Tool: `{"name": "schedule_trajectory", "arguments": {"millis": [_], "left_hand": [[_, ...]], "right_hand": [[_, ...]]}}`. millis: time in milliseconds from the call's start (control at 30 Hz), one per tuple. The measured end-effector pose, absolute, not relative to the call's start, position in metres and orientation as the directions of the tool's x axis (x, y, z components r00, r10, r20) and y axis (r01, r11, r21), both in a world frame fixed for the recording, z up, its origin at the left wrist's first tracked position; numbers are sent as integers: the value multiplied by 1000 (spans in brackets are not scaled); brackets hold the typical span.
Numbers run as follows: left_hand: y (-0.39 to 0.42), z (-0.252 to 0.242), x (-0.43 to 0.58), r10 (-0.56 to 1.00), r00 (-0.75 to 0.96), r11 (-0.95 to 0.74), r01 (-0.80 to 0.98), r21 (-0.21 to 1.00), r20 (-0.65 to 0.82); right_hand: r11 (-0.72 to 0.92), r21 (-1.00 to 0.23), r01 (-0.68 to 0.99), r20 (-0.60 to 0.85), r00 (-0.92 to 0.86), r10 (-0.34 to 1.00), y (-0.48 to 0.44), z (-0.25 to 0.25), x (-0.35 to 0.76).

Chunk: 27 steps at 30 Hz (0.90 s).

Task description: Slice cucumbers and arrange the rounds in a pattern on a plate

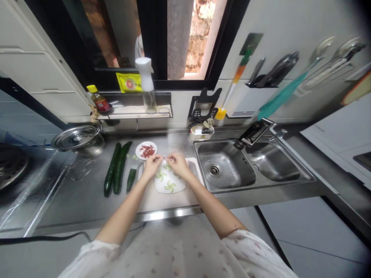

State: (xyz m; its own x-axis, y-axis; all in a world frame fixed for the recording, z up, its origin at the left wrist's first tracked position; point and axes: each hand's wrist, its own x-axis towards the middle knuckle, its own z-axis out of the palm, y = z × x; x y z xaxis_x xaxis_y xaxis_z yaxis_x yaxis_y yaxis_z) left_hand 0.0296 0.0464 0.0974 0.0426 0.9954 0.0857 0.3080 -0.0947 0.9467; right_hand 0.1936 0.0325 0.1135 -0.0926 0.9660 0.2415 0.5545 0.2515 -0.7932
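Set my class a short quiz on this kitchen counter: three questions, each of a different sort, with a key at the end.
1. True or false: the plate of red bits stands to the left of the sink.
2. Choose one. Where do the fingertips of the left hand and right hand come close together?
A) over the faucet
B) near the far edge of the plate with green slices
C) over the pot
3. Count: how many long cucumbers lie to the left of the short cucumber piece?

Key
1. True.
2. B.
3. Two.
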Motion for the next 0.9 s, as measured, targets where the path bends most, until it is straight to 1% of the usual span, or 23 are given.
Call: {"name": "schedule_trajectory", "arguments": {"millis": [167,500,700,900], "left_hand": [[43,100,34,996,54,-79,315,946,65],[44,96,38,997,66,-69,341,938,50],[47,85,32,999,34,-44,363,931,34],[47,68,28,1000,6,13,447,895,-17]], "right_hand": [[249,-806,537,259,-59,964,35,108,193],[230,-811,537,224,-78,971,39,103,195],[232,-776,587,225,-85,971,44,96,201],[194,-753,629,185,-80,979,49,80,209]]}}
